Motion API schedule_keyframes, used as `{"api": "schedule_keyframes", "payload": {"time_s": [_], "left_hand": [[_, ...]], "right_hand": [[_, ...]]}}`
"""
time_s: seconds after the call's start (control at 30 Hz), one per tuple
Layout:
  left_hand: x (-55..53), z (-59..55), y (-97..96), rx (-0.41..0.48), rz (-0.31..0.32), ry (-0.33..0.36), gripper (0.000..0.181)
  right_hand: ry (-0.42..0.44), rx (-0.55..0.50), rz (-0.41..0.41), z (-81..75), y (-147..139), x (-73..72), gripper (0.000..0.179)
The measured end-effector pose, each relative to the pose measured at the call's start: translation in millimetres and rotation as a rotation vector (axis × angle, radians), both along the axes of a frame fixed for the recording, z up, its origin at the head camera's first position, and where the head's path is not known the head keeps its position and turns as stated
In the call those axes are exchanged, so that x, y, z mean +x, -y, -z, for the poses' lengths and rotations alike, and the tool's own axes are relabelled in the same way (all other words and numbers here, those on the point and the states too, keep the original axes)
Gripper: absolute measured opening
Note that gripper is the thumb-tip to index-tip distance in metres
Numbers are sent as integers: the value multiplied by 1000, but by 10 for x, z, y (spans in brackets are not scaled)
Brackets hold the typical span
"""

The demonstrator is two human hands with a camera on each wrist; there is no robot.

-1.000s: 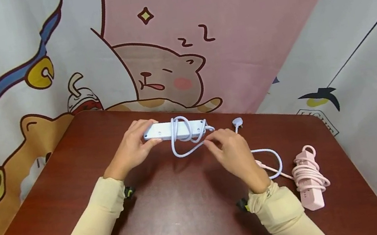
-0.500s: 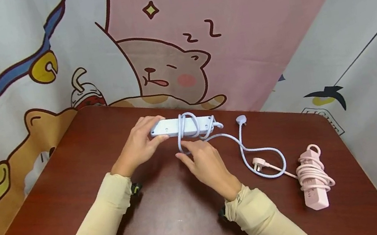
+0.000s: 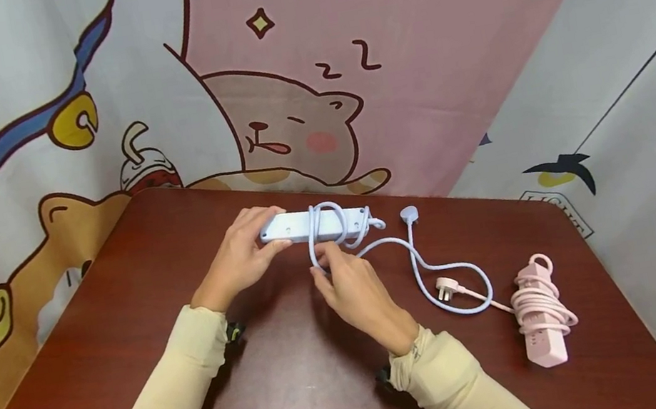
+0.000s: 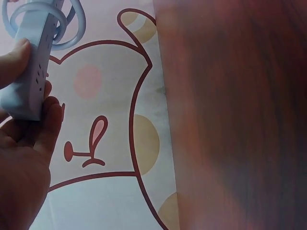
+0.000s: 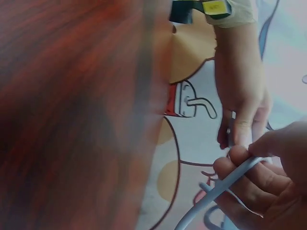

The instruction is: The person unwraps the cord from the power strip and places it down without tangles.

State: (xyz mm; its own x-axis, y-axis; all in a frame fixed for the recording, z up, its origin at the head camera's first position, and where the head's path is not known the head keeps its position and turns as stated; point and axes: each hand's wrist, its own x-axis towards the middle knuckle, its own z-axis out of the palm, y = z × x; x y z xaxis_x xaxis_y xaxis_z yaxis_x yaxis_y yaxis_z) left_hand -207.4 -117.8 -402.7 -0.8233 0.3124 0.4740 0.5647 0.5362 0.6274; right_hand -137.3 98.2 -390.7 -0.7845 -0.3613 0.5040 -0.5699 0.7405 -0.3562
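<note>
A pale blue power strip (image 3: 298,226) is held up off the table with loops of its own cord (image 3: 395,239) around it. My left hand (image 3: 238,257) grips its left end, thumb on the near side; the left wrist view shows the fingers (image 4: 53,127) beneath the strip and sockets on its side. Just below the strip, my right hand (image 3: 360,289) pinches the cord; in the right wrist view the cord (image 5: 225,184) passes between thumb and fingers. From there it runs rightward across the table to the blue plug (image 3: 409,215).
On the right of the brown table (image 3: 295,398) lies a pink power strip (image 3: 545,342) wrapped in its cord, with its pink plug (image 3: 447,287) close to the blue cord's bend. A curtain with cartoon animals (image 3: 288,124) hangs behind the table's far edge.
My right hand has moved left from the strip's right end to below its middle, and the cord now trails to the right. The left hand keeps its grip on the strip.
</note>
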Motion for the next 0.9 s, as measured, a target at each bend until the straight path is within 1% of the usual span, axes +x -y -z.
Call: {"api": "schedule_keyframes", "payload": {"time_s": [0.1, 0.33, 0.47, 0.57, 0.67, 0.9], "left_hand": [[5, 0, -2, 0, 6, -7, 46], [2, -2, 4, -12, 4, -31, 44], [9, -22, 12, -9, 2, -17, 46], [18, -36, 17, -8, 1, 0, 46], [25, -37, 15, -5, 7, 14, 47], [37, 31, -7, 22, 63, 19, 49]], "right_hand": [[-2, -21, -25, -74, -35, 2, 23], [-74, -39, -61, -290, -162, -45, 21], [-107, -72, -96, -396, -235, -94, 24], [-133, -78, -123, -437, -290, -141, 26], [-154, -62, -138, -471, -350, -182, 26], [-173, -4, -167, -541, -512, -306, 20]]}}
